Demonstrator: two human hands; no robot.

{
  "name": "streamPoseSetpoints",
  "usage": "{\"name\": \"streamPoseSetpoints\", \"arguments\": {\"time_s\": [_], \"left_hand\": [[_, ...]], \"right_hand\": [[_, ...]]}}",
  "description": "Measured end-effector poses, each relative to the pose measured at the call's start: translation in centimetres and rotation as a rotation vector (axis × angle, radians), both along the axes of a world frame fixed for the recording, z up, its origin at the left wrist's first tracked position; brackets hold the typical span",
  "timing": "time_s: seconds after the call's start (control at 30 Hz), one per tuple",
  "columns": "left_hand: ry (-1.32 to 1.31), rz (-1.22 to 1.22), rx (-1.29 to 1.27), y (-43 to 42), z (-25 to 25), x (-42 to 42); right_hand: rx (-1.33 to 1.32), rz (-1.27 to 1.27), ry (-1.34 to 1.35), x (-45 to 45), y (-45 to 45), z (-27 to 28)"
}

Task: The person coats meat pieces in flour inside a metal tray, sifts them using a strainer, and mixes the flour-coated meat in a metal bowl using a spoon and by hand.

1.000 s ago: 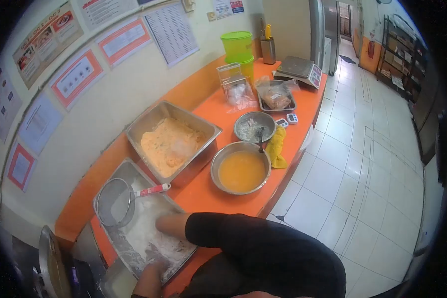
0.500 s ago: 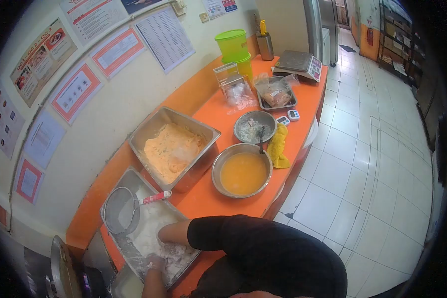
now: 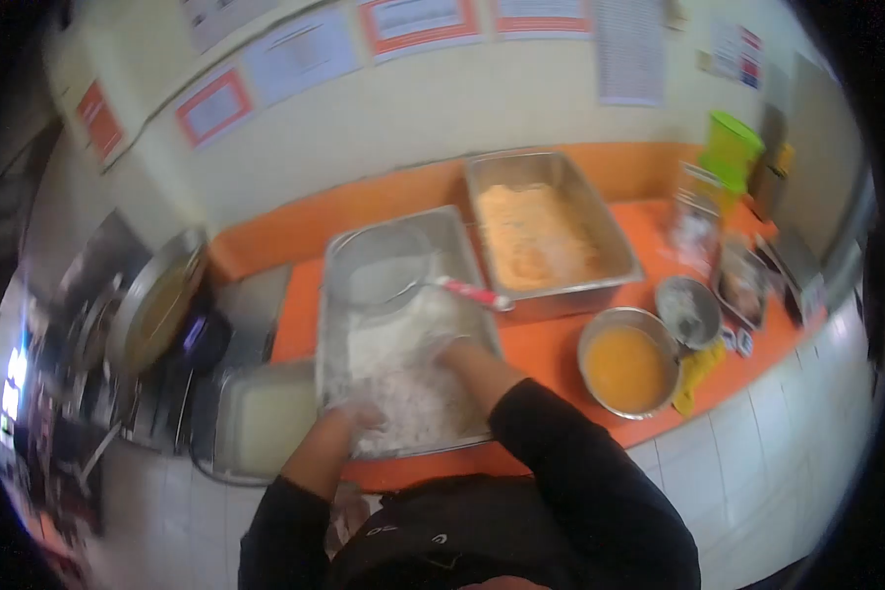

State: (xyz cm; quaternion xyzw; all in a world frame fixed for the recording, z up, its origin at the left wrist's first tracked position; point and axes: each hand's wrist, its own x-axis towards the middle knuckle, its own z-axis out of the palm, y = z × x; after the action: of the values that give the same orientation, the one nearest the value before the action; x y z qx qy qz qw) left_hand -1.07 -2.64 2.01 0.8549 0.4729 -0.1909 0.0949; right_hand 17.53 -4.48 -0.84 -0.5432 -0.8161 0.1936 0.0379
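A deep metal tray [image 3: 470, 258] holds white flour [image 3: 388, 344], lumpy and clumped toward the near side. My left hand [image 3: 362, 415], dusted white, rests at the tray's near left; its blurred fingers look stretched out over the clumps, with nothing seen in them. On the right side of the flour is my right hand [image 3: 449, 348], its fingers smeared by motion and partly lost against the white. A round mesh strainer [image 3: 379, 267] with a red-and-white handle [image 3: 474, 293] lies across the tray's far part, the handle reaching over the right rim.
Right of the tray stands a metal pan [image 3: 619, 258] of orange mixture, then a bowl [image 3: 627, 362] of orange liquid, a smaller bowl [image 3: 687, 313] and a yellow cloth [image 3: 698, 378]. To the left are a container [image 3: 265, 418] of pale liquid and a large pan [image 3: 157, 300] on a stove.
The view has swung left, bringing the stove and the pale-liquid container into sight. Both hands remain at the flour tray, now farther apart, with the left nearer the tray's left edge.
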Motion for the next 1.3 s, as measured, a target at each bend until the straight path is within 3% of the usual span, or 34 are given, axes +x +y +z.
{"name": "streamPoseSetpoints", "arguments": {"time_s": [0.27,0.33,0.43,0.53,0.6,0.7,0.73,0.8,0.87,0.93,0.97,1.0,1.07,1.13,1.17,1.2,1.23,1.3], "left_hand": [[-0.038,0.213,-0.051,-2.4,-1.0,3.6],[-0.146,0.257,-0.037,-1.9,-0.5,3.8],[-0.595,0.228,-0.129,-2.2,0.2,3.4],[-0.396,0.029,0.035,2.7,-7.9,1.8],[-0.529,0.029,0.004,1.8,-3.3,2.2],[-0.717,0.127,-0.09,-0.5,7.8,4.2],[-0.775,0.179,-0.132,-0.1,10.2,4.8],[-0.648,0.364,-0.127,3.8,9.6,4.9],[-1.214,0.152,-0.39,8.8,8.1,5.3],[-1.045,0.127,-0.192,9.5,14.7,6.5],[-1.088,0.211,-0.162,10.3,15.8,7.0],[-1.132,0.297,-0.134,11.4,16.5,7.5],[-1.288,0.091,-0.135,16.1,14.7,7.8],[-1.366,-0.009,-0.265,19.4,13.3,8.0],[-1.367,-0.002,-0.399,20.3,12.9,8.1],[-1.364,0.007,-0.535,20.8,12.5,8.1],[-1.357,0.092,-0.46,19.3,12.9,8.2],[-1.331,0.268,-0.312,13.9,15.7,8.5]], "right_hand": [[0.016,0.125,-0.045,-2.6,-1.6,-0.4],[0.055,0.124,-0.064,-3.1,-1.7,-0.6],[0.093,0.08,-0.065,-2.6,-1.2,0.1],[-0.025,0.024,0.033,-1.1,0.3,1.0],[-0.17,0.085,-0.076,0.2,2.0,0.2],[-0.034,-0.056,0.336,2.9,3.6,-0.9],[-0.034,-0.099,0.302,4.2,4.3,0.3],[-0.322,-0.071,0.783,6.5,8.3,0.2],[-0.258,-0.037,0.752,6.8,10.3,5.3],[0.106,-0.083,0.326,7.0,11.3,12.0],[0.123,-0.103,0.451,7.5,13.3,11.6],[0.233,-0.092,0.349,7.7,14.3,13.1],[0.442,-0.066,0.145,7.0,15.0,17.5],[0.32,-0.067,-0.035,5.1,15.2,21.4],[0.256,-0.067,-0.123,4.6,15.4,22.0],[0.265,-0.243,-0.03,4.5,15.8,20.9],[0.27,-0.419,0.061,4.5,16.0,19.0],[0.335,-0.481,0.069,4.9,15.8,16.5]]}}
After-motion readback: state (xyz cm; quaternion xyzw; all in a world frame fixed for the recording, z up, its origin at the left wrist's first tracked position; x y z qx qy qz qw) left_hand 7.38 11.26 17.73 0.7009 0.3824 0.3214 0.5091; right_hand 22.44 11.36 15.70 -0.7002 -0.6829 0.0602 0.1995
